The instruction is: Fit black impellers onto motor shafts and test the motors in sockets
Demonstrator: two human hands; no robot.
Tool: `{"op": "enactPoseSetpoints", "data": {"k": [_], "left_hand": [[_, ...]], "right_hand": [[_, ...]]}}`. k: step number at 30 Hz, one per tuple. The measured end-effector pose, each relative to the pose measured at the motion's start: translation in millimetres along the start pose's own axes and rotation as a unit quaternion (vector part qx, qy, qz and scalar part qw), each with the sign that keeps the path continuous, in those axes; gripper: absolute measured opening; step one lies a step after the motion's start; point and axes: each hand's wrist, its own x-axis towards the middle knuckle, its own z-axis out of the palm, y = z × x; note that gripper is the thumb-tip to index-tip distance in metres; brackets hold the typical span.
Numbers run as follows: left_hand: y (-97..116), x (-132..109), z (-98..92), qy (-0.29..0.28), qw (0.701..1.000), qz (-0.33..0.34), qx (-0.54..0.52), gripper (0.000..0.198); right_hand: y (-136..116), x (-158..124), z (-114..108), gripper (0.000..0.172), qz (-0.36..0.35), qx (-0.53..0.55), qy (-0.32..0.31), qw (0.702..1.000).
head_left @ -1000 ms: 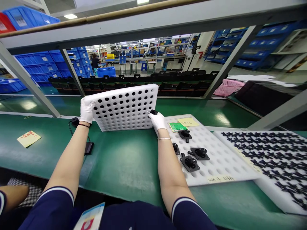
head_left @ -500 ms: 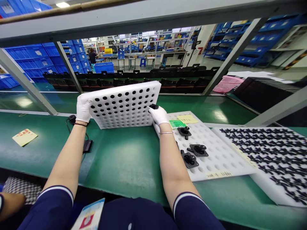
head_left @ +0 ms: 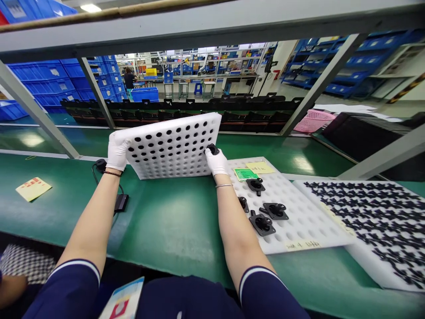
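Observation:
A white foam tray [head_left: 172, 146] with rows of round holes is held tilted up above the green bench, its lower edge at or near the surface. My left hand [head_left: 117, 153], in a white glove, is closed on its left edge. My right hand [head_left: 216, 161], gloved too, is at the tray's right edge, closed on a black plastic part [head_left: 213, 149]; whether it also grips the tray is hidden. To the right lies a second foam tray [head_left: 299, 212], bearing several black flanged parts [head_left: 262, 223], a green label [head_left: 245, 174] and a yellow note [head_left: 260, 167].
Farther right is a foam tray with rows of black parts [head_left: 372, 212]. A pink basket [head_left: 314, 121] stands behind it. At left lie a yellow paper [head_left: 33, 189] and a small black device [head_left: 121, 203] with a cable. Slanted metal posts [head_left: 96, 93] frame the bench.
My right hand has shifted slightly left and down, and the black part in it shows more. The tilted tray is almost unmoved. Another part on the flat tray has come into view beside my forearm.

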Motion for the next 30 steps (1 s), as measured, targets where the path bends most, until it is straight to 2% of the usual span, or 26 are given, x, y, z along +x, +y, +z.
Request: {"op": "enactPoseSetpoints", "data": {"k": [4, 10, 15, 20, 26, 30], "left_hand": [[-3, 4, 5.6, 0.053, 0.998, -0.015, 0.001, 0.083], [-2, 1, 0.6, 0.011, 1.000, -0.022, -0.012, 0.081], [2, 0, 8.4, 0.057, 0.998, -0.023, 0.014, 0.088], [6, -3, 10.5, 0.039, 0.999, -0.019, 0.010, 0.087], [8, -2, 16.2, 0.056, 0.997, -0.025, 0.038, 0.095], [12, -4, 16.7, 0.041, 0.998, -0.039, 0.024, 0.094]], "right_hand": [[-5, -16, -9, 0.033, -0.010, -0.022, -0.013, 1.000], [-22, -27, 2, 0.032, -0.012, -0.058, -0.042, 0.997], [-24, -40, 7, 0.036, -0.028, -0.071, -0.054, 0.996], [-33, -44, 20, 0.037, -0.034, -0.088, -0.071, 0.993], [-41, -63, 28, 0.032, -0.041, -0.095, -0.073, 0.992], [-50, -64, 38, 0.034, -0.053, -0.097, -0.086, 0.990]]}}
